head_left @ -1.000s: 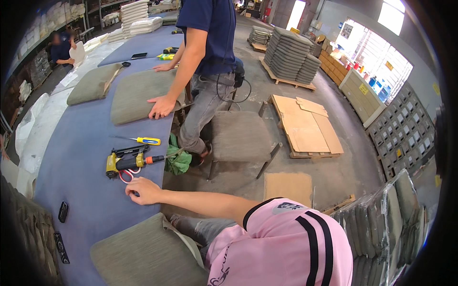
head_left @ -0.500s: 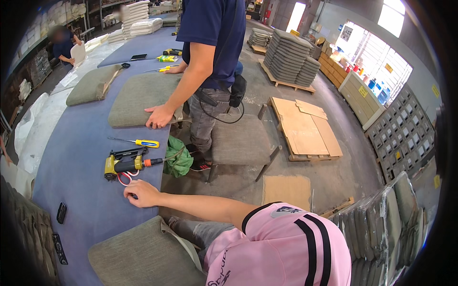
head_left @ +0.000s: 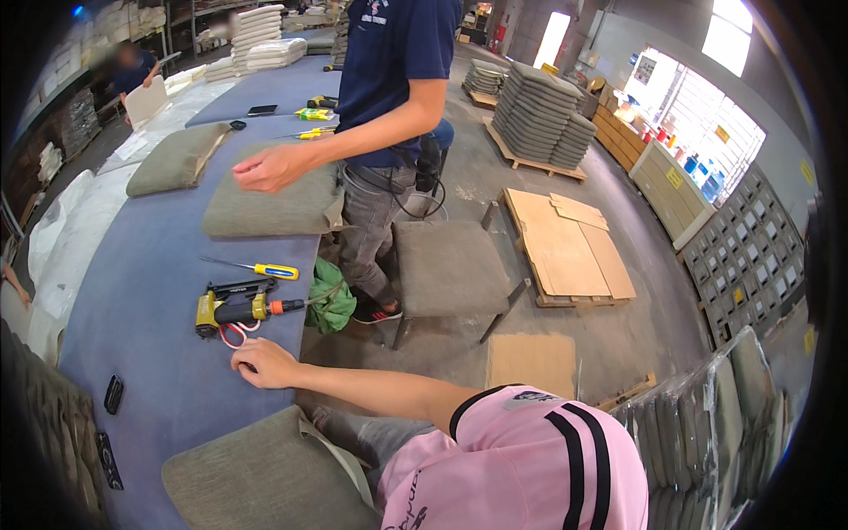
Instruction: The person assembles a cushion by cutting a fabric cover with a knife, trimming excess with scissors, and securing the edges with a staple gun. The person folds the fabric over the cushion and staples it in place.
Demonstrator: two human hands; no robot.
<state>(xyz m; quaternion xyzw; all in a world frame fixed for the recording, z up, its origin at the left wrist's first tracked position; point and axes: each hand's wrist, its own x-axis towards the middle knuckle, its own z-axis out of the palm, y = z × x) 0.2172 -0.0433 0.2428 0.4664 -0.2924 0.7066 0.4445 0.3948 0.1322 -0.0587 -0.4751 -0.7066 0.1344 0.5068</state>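
My right hand (head_left: 266,364) rests on the blue table with its fingers curled. A small dark patch shows under them, but I cannot make out what it is. Just beyond the fingertips are the red and white handles of scissors (head_left: 235,336), partly under a yellow and black pneumatic staple gun (head_left: 237,308). Past that lies a screwdriver with a yellow and blue handle (head_left: 276,271). A grey-green seat cushion (head_left: 269,473) lies nearest me at the table edge, its cover edge loose on the right. My left hand is out of view.
A co-worker in dark blue stands at the table, a hand (head_left: 269,169) raised over another cushion (head_left: 265,208). A chair frame with a grey seat (head_left: 450,268) stands beside the table. Flat cardboard (head_left: 570,247) lies on a pallet. Wrapped cushions (head_left: 707,424) are stacked at right.
The co-worker's hand has lifted off the cushion and moved up and left. My right hand stays in place beside the scissors. The whole view has shifted slightly.
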